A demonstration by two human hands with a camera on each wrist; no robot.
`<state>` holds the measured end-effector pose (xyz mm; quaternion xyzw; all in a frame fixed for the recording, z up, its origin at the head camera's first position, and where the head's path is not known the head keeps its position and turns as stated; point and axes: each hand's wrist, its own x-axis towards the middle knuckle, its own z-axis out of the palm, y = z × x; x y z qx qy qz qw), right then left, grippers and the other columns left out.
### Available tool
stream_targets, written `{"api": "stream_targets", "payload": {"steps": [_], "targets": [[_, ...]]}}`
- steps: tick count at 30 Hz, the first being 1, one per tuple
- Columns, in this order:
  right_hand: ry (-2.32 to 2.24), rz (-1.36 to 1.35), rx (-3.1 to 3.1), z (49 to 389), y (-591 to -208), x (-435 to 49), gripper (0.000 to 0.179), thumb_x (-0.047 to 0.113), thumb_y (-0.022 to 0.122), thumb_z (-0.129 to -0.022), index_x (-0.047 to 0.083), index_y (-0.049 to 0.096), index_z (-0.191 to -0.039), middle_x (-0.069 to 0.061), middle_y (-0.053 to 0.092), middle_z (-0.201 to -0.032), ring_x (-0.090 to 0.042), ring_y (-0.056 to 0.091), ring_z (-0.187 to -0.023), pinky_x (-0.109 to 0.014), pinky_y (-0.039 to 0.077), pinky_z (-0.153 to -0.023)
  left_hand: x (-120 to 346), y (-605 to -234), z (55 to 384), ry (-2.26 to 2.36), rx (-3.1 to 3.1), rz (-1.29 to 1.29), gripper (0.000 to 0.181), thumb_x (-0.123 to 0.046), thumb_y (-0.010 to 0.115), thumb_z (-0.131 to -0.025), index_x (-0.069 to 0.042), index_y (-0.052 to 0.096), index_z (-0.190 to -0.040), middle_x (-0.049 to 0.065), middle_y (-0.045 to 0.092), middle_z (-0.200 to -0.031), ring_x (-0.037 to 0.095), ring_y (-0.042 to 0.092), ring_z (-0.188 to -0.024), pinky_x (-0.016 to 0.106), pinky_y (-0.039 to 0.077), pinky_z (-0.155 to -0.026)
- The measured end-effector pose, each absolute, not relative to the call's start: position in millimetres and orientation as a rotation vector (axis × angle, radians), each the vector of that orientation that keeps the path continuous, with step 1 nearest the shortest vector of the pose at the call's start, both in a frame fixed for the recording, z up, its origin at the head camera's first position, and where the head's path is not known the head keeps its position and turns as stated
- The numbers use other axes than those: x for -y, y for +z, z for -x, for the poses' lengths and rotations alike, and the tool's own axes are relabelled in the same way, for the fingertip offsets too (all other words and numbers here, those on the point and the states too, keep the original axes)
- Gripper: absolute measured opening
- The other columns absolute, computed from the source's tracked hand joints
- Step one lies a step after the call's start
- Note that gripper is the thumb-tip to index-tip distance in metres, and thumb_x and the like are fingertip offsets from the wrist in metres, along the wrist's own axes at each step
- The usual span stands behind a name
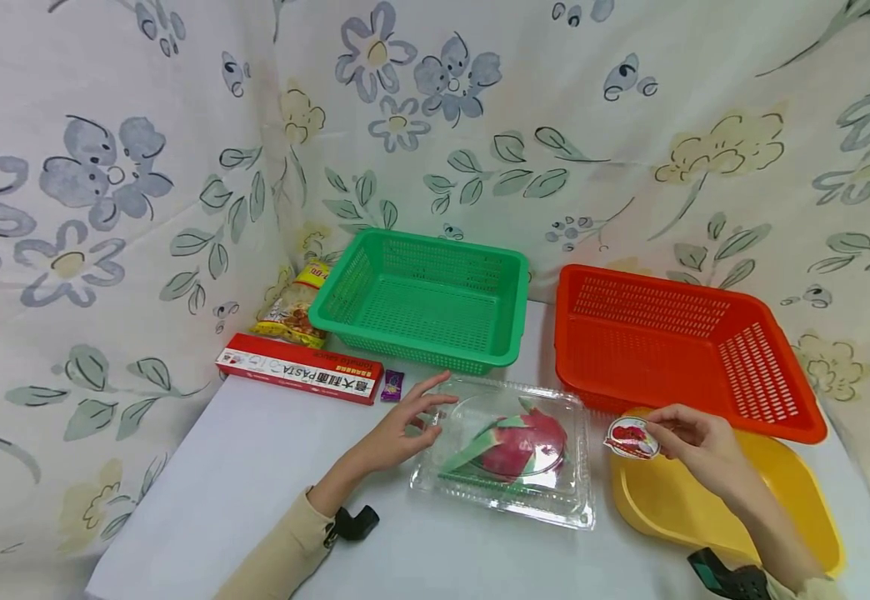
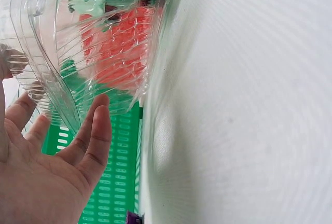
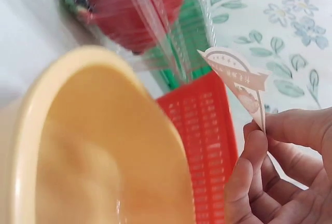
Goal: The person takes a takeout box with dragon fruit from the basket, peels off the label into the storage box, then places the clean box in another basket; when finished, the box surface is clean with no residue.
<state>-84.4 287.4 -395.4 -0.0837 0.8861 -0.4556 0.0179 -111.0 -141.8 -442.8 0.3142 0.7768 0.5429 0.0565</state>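
Observation:
A clear plastic clamshell box (image 1: 576, 500) sits on the white table with a red dragon fruit (image 1: 525, 443) with green scales inside. My left hand (image 1: 401, 427) is at the box's left side, its fingers spread and loosely bent. In the left wrist view, the fingertips (image 2: 101, 112) come right up to the ribbed plastic wall. Between thumb and fingers, my right hand (image 1: 697, 442) pinches a small oval paper sticker (image 1: 632, 437) with a red picture. The sticker is held to the right of the box, and the right wrist view shows it slightly curled.
A yellow basin (image 1: 675, 512) stands under my right hand. Behind are a green basket (image 1: 416, 337) and a red basket (image 1: 652, 367). Left of them lie a red pasta box (image 1: 300, 369), a yellow-topped food bag (image 1: 292, 312) and a small purple packet (image 1: 392, 387).

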Motion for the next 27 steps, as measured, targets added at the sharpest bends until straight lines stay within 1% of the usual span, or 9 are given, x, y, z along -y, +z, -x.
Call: {"api": "stream_targets", "payload": {"steps": [4, 9, 12, 18, 23, 27], "targets": [[-1.372, 0.213, -2.777, 82.4, -397.2, -296.3, 0.020, 0.014, 0.062, -0.097, -0.002, 0.066, -0.108, 0.001, 0.069, -0.086, -0.017, 0.062, -0.070, -0.024, 0.053, -0.062, 141.7, -443.4, 111.5, 1.650, -2.357, -0.954, 0.044, 0.004, 0.057, -0.092, 0.001, 0.054, -0.136, 0.018, 0.023, -0.160, 0.047, 0.051, -0.118, 0.042, 0.051, -0.081], [-1.348, 0.211, -2.799, 78.9, -404.2, -304.0, 0.018, 0.011, 0.063, -0.097, -0.004, 0.067, -0.106, 0.002, 0.068, -0.083, -0.016, 0.061, -0.067, -0.024, 0.052, -0.060, 141.7, -444.6, 112.1, 1.657, -2.349, -0.970, 0.044, 0.004, 0.057, -0.092, 0.005, 0.053, -0.136, 0.019, 0.023, -0.159, 0.047, 0.052, -0.117, 0.040, 0.052, -0.080], [-1.332, 0.206, -2.812, 77.0, -409.0, -307.6, 0.016, 0.008, 0.063, -0.096, -0.004, 0.067, -0.105, 0.002, 0.068, -0.082, -0.015, 0.061, -0.066, -0.024, 0.052, -0.059, 141.6, -444.5, 112.1, 1.659, -2.347, -0.968, 0.044, 0.005, 0.057, -0.091, 0.004, 0.054, -0.136, 0.019, 0.023, -0.159, 0.047, 0.052, -0.116, 0.040, 0.052, -0.080], [-1.255, 0.143, -2.845, 73.5, -417.3, -313.8, 0.016, 0.008, 0.064, -0.095, -0.004, 0.069, -0.105, 0.002, 0.068, -0.083, -0.011, 0.061, -0.066, -0.025, 0.050, -0.058, 141.6, -443.3, 111.7, 1.652, -2.355, -0.958, 0.044, 0.005, 0.057, -0.092, 0.000, 0.054, -0.136, 0.019, 0.023, -0.160, 0.046, 0.052, -0.118, 0.041, 0.052, -0.081], [-1.239, 0.112, -2.847, 74.5, -425.2, -320.4, 0.017, 0.007, 0.065, -0.094, -0.006, 0.069, -0.105, 0.001, 0.069, -0.081, -0.012, 0.061, -0.065, -0.026, 0.051, -0.056, 142.0, -443.2, 111.9, 1.649, -2.353, -0.962, 0.044, 0.004, 0.057, -0.092, 0.003, 0.054, -0.136, 0.019, 0.023, -0.160, 0.046, 0.052, -0.118, 0.042, 0.052, -0.082], [-1.231, 0.094, -2.829, 76.8, -430.0, -326.2, 0.018, 0.006, 0.063, -0.095, -0.006, 0.068, -0.107, 0.002, 0.070, -0.085, -0.013, 0.061, -0.066, -0.026, 0.051, -0.057, 142.5, -443.8, 111.7, 1.650, -2.349, -0.966, 0.044, 0.003, 0.057, -0.093, 0.003, 0.053, -0.137, 0.019, 0.023, -0.160, 0.045, 0.053, -0.117, 0.041, 0.052, -0.082]]}}
